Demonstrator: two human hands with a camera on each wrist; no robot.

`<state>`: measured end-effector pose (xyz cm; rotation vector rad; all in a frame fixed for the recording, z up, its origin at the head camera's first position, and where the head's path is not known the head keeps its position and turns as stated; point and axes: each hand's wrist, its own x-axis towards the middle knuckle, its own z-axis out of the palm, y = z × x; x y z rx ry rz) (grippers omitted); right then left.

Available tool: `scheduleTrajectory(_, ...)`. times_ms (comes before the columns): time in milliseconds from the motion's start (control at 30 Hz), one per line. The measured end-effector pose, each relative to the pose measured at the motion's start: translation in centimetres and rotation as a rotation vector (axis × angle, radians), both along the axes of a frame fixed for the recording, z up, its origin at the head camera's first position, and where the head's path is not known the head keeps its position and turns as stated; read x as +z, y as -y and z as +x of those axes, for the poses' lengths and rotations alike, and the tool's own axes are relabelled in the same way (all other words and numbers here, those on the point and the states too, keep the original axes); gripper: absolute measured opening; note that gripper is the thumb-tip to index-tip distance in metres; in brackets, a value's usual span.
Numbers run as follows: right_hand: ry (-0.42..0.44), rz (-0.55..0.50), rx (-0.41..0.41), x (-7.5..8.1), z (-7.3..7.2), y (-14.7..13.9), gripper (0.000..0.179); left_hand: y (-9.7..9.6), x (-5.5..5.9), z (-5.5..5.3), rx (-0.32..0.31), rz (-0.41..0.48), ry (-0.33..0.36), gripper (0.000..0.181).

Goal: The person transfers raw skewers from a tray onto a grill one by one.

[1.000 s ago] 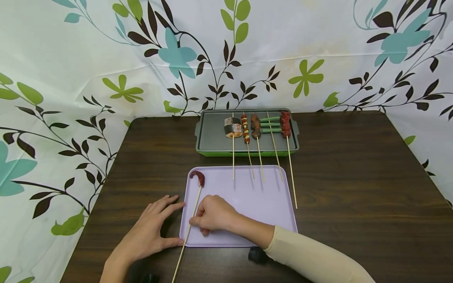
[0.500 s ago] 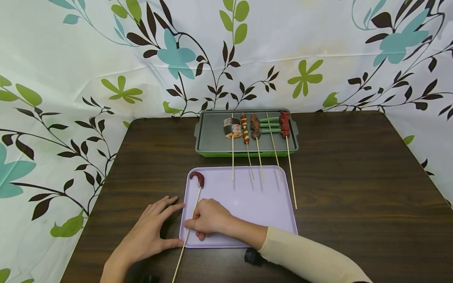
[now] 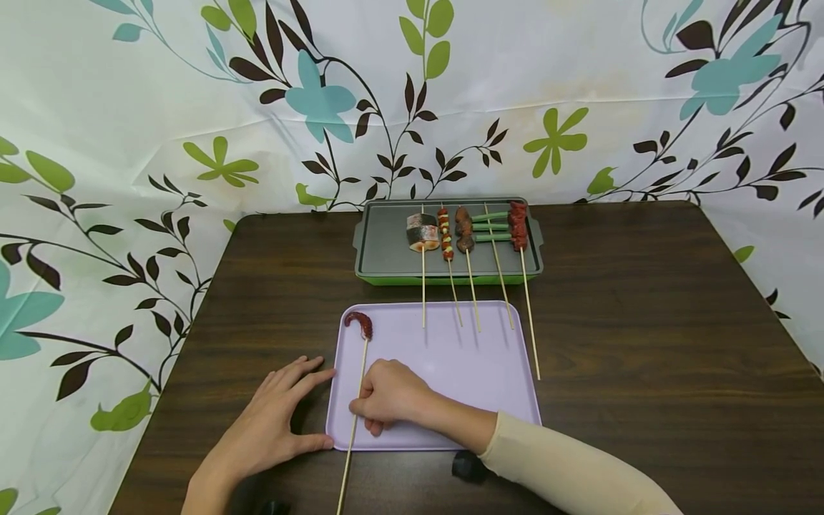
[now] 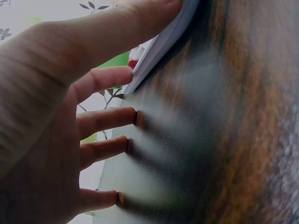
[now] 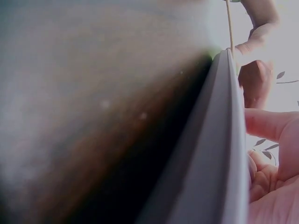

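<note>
On the left side of a lilac tray (image 3: 457,365) lies a skewer (image 3: 365,357) tipped with a curled, dark red tentacle-like piece. My right hand (image 3: 394,392) pinches its stick about midway, low over the tray, fingers curled. The stick's lower end runs past the tray's front edge and out of view. My left hand (image 3: 277,415) spreads beside the tray, thumb and index fingertip at its left rim. In the left wrist view, the other fingertips of that hand (image 4: 98,121) rest on the wooden table. The tray's rim (image 5: 229,140) covers part of my right hand in the right wrist view.
Behind the tray stands a grey grill plate (image 3: 386,247) with a green base (image 3: 444,280). Several skewers lie on it: fish chunks (image 3: 423,232), small red and yellow pieces (image 3: 446,234), brown meat (image 3: 464,230), green stalks (image 3: 492,227), red meat (image 3: 518,227). Their sticks reach over the tray.
My right hand shifted slightly left, then back right. The stick's lower end has swung to the right, while its tentacle end stays near the tray's top left corner. The left hand stays put.
</note>
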<state>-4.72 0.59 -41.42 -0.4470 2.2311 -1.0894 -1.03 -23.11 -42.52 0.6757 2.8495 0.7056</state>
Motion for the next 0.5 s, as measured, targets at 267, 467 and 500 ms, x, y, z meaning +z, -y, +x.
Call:
scheduleTrajectory(267, 0.084, -0.053, -0.06, 0.0, -0.1, -1.8, 0.028, 0.0, 0.0, 0.0, 0.008, -0.008, 0.001, 0.092)
scheduleTrajectory(467, 0.084, -0.059, -0.084, -0.1, -0.2, -2.9, 0.026, 0.0, 0.0, 0.0, 0.01, -0.011, -0.001, 0.092)
scheduleTrajectory(500, 0.079, -0.058, -0.084, -0.1, -0.2, -3.1, 0.026, 0.0, 0.0, 0.0, 0.011, -0.011, 0.001, 0.093)
